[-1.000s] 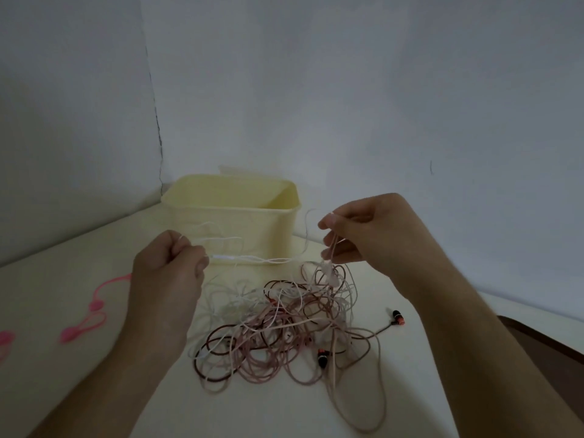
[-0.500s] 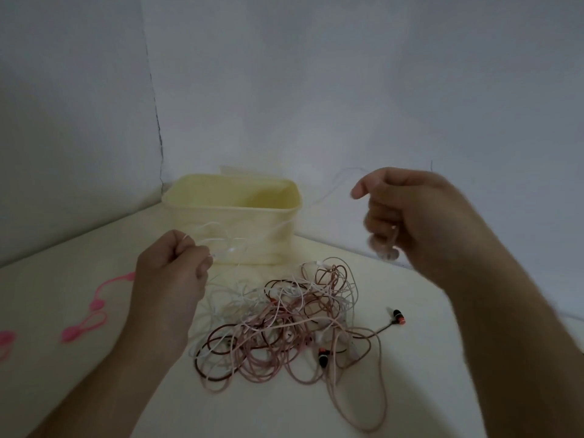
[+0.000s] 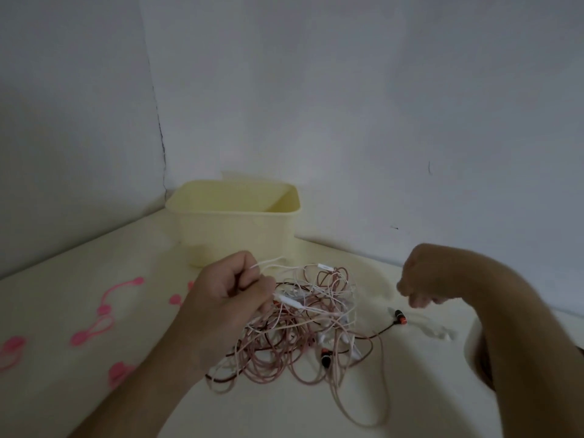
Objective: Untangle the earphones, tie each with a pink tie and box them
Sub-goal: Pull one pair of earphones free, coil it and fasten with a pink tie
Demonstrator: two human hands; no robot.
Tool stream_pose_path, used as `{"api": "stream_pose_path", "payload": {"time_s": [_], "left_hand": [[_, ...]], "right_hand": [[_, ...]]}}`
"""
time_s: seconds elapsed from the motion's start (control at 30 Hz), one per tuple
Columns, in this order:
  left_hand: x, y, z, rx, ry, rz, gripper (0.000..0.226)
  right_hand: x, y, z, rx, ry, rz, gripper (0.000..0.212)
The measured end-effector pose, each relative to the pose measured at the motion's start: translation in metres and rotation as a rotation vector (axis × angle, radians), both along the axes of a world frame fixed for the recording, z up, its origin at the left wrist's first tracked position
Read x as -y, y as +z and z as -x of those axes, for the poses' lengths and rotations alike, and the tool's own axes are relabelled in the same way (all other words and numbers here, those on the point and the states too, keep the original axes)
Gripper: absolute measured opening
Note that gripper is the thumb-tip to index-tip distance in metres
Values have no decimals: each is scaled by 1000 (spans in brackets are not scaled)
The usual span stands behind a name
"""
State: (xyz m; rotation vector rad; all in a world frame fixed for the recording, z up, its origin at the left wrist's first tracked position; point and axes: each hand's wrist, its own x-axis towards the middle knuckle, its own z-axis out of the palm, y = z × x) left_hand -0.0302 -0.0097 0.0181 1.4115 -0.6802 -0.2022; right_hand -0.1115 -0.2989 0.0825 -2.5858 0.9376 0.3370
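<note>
White earphone cord was pinched in the left hand, which sat at nine o'clock against the tangle of earphones on the desk. At three o'clock, farther off, the right hand was curled; whether it gripped anything I could not tell.

no readable text, labels, brands or numbers on anything visible

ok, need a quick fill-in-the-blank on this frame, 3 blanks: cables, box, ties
1. The left hand pinches a ____ earphone cable above the tangled earphones.
2. The pale yellow box stands ____ the tangle, against the wall.
3. The pink ties lie on the table to the ____ of the tangle.

Missing words: white; behind; left
</note>
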Motion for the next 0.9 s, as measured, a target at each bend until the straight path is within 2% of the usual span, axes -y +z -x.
{"api": "stream_pose_path", "payload": {"time_s": [0.1, 0.2, 0.3, 0.37, 0.47, 0.57, 0.63, 0.73, 0.8, 0.83, 0.9], "left_hand": [[0, 0, -1, 3, 17, -5, 43], [2, 1, 0, -2, 69, 8, 43], [3, 2, -1, -14, 110, 56, 46], [1, 2, -5, -24, 119, 65, 50], [-1, 2, -6, -24, 149, 54, 44], [-4, 2, -8, -4, 196, -7, 35], [-6, 2, -12, -61, 210, -9, 35], [-6, 4, -14, -163, 222, 80, 36], [-5, 4, -14, -159, 230, 88, 36], [-5, 4, -14, -137, 220, 77, 35], [-4, 3, -11, -83, 162, 43, 37]], "right_hand": [[-30, 10, -12, 70, 232, 154, 21], [-81, 24, -12, 335, 473, -73, 16], [-125, 24, -11, 397, 632, -306, 17], [-137, 15, -17, 413, 620, -313, 21], [-137, 8, -22, 424, 584, -195, 8], [-121, 18, -19, 455, 481, -113, 20], [-101, 28, -13, 477, 364, 13, 22], [-75, 35, -2, 475, 36, 258, 19], [-71, 35, 1, 453, -89, 377, 13], [-73, 33, 0, 449, -82, 397, 16], [-84, 29, -5, 495, 84, 309, 52]]}}
